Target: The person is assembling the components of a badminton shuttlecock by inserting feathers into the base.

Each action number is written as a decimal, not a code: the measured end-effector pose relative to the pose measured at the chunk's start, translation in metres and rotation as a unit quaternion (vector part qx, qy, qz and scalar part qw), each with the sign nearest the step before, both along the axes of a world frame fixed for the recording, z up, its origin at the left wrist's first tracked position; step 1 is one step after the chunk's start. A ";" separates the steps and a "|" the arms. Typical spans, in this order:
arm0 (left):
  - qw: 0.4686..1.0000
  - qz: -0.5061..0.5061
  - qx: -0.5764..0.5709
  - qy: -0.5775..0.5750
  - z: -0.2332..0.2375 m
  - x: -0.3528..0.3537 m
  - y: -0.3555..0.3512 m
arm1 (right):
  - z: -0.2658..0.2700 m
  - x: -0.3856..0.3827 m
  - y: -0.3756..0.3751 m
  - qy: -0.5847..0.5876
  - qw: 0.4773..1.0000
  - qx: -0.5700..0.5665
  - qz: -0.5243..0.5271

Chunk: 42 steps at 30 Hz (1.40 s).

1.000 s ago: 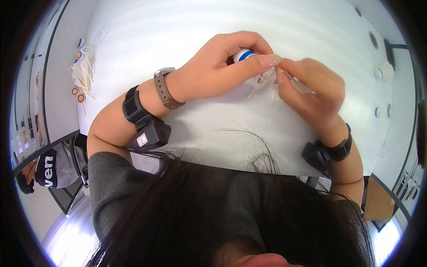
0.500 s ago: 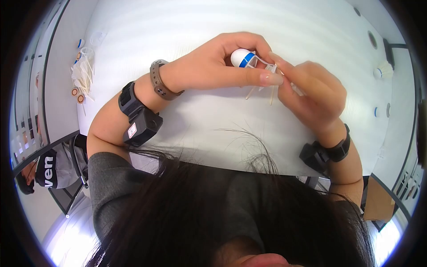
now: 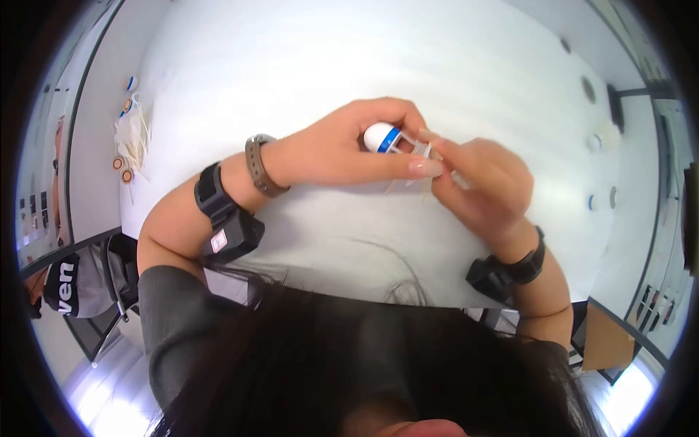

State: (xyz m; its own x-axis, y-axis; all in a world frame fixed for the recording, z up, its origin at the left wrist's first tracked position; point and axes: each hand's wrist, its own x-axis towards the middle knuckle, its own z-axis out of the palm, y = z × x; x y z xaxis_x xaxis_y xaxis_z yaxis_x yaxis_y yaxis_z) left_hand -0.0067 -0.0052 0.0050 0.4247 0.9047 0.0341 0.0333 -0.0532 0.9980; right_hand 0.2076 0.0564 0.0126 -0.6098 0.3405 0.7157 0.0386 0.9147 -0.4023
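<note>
My left hand is closed round a shuttlecock with a white rounded head, a blue band and an open white frame behind it. The head points left, and the frame reaches toward my right hand. Those right fingers are pinched at the frame's far end, and whatever sits between them is too small and covered to make out. Thin pale quills stick out below the left thumb.
Both hands are above a white table. At its left lie a pile of feathers and quills, brown-ended round pieces and a blue-banded head. Right: another shuttlecock and a small blue-and-white piece.
Both hands and the shuttlecock appear lower and slightly left in view; the table and its items have shifted too. The left grip and the right pinch look the same.
</note>
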 end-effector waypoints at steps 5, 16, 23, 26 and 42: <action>0.996 0.020 0.067 -0.058 -0.010 0.002 0.002 | 0.001 -0.001 -0.001 0.004 1.000 -0.006 -0.009; 0.995 0.033 -0.056 -0.079 0.007 0.007 -0.002 | 0.003 0.002 0.001 0.036 0.999 0.020 -0.002; 0.998 0.025 0.056 0.012 0.002 0.004 -0.001 | 0.002 0.003 0.001 0.032 0.999 0.027 0.002; 1.000 0.022 0.014 -0.012 0.008 0.007 -0.002 | 0.002 0.004 0.002 0.032 0.999 0.021 -0.002; 0.997 0.061 0.013 -0.046 0.001 0.010 0.001 | 0.004 0.005 0.002 0.021 1.000 -0.002 -0.010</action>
